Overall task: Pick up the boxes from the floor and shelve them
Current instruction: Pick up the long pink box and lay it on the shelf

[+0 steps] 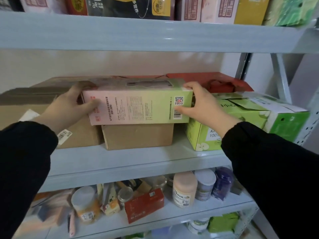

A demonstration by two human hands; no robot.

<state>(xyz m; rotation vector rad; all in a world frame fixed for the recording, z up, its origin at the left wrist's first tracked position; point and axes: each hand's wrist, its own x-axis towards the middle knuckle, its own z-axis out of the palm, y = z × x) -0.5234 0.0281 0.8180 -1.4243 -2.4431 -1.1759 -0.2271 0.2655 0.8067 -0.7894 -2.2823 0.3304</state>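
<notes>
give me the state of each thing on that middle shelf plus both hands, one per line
pink and green box: lying flat on the small brown box, held at both ends
small brown box: closed, standing on the shelf under the pink and green box
large brown box: closed, at the left
green carton: top flaps partly open
red box: at the back, flaps raised
left hand: gripping the box's left end
right hand: gripping its right end

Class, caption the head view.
Both hands, left and right, hold a pink-green box atop a brown carton.
</notes>
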